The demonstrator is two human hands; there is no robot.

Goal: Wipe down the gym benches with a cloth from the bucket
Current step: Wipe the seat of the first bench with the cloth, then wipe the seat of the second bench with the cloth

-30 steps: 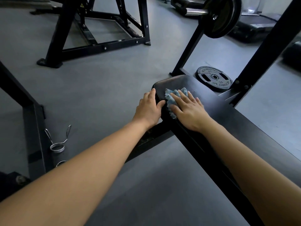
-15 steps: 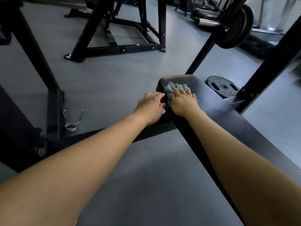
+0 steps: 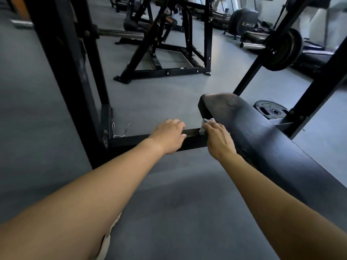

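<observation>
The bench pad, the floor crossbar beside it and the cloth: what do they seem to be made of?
Bench pad: probably black vinyl or a leather-like cover over padding; it is smooth, with a soft sheen and rounded edges.
Crossbar: apparently black painted metal, square-edged and matte.
Cloth, gripped by the right hand: pale, soft fabric, bunched up; the weave is too small to tell.

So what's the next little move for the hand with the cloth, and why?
Probably draw the cloth back along the left side edge of the bench pad, toward the body. The right hand grips it against that edge near the pad's far end, and most of the edge runs back toward the person.
</observation>
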